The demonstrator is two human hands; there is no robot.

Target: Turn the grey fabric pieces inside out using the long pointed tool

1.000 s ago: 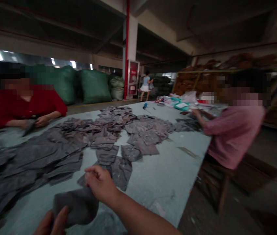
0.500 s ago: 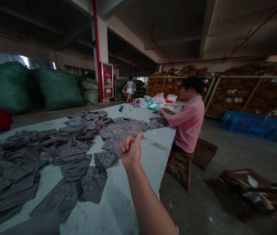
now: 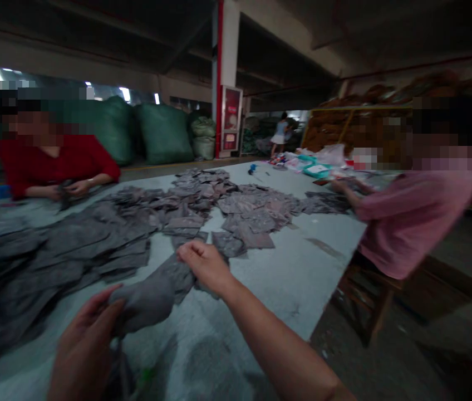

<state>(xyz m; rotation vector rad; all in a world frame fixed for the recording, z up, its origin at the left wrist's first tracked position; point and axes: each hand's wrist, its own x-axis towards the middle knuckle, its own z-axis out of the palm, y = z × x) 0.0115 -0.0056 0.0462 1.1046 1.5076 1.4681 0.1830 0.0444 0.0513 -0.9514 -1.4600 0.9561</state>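
Note:
My left hand is at the bottom left, its fingers wrapped around a bunched piece of grey cloth. That cloth stretches up and to the right, to my right hand. The right hand's fingers are curled and closed over the cloth's upper end, above the pale blue-grey table. Just past my hands, loose grey cloth pieces lie spread in overlapping heaps. A thicker layer of grey cloth covers the table's left side.
A co-worker in a red top sits at the left, hands on a dark piece. A co-worker in a pink top sits on a wooden stool at the table's right edge. Plastic bags and teal trays lie at the far end.
My view has swung back left from its rightward turn. My right hand has dropped from a raised thumb-up fist onto the cloth. My left hand and the cloth have come back into view.

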